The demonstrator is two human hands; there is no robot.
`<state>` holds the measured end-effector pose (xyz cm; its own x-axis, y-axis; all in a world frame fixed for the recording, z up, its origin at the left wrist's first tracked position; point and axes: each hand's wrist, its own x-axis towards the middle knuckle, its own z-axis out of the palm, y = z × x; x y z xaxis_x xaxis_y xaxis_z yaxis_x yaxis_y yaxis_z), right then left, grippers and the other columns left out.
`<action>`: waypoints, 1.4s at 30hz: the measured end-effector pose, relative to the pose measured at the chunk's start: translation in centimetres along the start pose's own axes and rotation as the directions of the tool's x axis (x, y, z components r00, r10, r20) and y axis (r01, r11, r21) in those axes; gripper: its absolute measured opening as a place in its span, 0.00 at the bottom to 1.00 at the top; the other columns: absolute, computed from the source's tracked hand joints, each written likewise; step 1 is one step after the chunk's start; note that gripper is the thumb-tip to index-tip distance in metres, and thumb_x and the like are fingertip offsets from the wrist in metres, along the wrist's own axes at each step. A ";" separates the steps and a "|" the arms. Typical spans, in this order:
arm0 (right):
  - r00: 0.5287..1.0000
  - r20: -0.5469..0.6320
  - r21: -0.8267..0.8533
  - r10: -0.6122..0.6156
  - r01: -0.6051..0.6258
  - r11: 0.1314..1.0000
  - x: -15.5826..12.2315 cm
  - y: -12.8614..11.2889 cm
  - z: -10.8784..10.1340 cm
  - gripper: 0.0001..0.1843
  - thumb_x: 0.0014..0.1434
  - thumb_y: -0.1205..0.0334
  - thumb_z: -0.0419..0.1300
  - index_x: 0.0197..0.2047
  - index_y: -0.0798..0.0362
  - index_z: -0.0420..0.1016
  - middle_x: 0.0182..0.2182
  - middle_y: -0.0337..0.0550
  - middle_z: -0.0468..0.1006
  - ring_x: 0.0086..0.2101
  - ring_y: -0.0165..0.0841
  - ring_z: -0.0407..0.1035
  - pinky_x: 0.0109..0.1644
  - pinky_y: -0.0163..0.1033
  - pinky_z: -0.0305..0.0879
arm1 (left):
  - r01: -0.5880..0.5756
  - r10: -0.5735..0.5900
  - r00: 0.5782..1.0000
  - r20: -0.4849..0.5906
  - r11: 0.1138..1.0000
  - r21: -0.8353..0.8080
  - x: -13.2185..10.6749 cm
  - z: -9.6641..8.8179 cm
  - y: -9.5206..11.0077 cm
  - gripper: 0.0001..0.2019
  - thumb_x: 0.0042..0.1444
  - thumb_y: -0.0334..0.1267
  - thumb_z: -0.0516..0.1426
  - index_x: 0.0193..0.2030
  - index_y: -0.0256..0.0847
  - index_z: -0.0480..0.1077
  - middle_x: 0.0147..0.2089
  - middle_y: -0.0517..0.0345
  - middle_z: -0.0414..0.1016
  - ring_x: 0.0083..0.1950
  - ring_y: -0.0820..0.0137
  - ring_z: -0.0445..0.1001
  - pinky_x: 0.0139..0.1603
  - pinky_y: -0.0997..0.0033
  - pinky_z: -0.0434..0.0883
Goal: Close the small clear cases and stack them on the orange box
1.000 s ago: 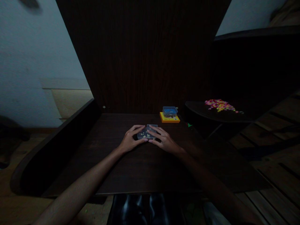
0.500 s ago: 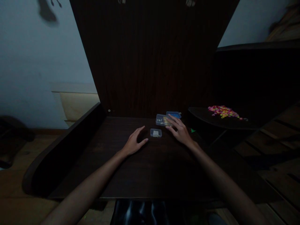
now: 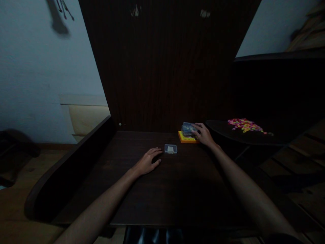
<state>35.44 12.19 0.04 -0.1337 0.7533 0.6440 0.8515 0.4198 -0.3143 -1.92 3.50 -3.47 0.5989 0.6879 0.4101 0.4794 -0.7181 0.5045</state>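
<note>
A small clear plastic box (image 3: 171,149) with a pale piece inside lies on the dark desk. Just left of it, my left hand (image 3: 146,162) rests near the desktop, fingers apart and holding nothing. Farther back, my right hand (image 3: 204,135) has its fingers and thumb on the right end of a larger clear plastic box (image 3: 188,127). That box sits on top of a stack, above a flat yellow box (image 3: 185,139). My fingers cover its right end, and its contents are too dim to make out.
A pile of small pink, yellow and orange pieces (image 3: 245,125) lies on the curved side shelf (image 3: 264,139) at right. The tall dark back panel (image 3: 162,67) rises behind the stack, and a raised side board (image 3: 73,166) borders the desk at left.
My right hand has carried the larger clear box right and back onto the stack. The yellow box now shows beneath. My left hand has sunk slightly, its fingers less spread. The view has shifted a little.
</note>
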 end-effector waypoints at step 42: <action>0.893 0.356 0.098 -0.277 0.259 0.961 -6.3 -14.1 3.6 0.28 0.62 0.61 0.57 0.65 0.49 0.62 0.59 0.52 0.68 0.58 0.43 0.61 0.61 0.55 0.63 | -0.013 0.010 0.999 0.049 0.997 0.071 0.0 0.4 -0.4 0.16 0.63 0.39 0.54 0.55 0.40 0.72 0.60 0.47 0.72 0.65 0.61 0.66 0.65 0.54 0.66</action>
<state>22.43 3.35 -2.07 -0.5355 0.7365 0.4132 0.7337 0.6480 -0.2042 -1.85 3.75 -3.91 0.6341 0.6748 0.3774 0.5160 -0.7329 0.4434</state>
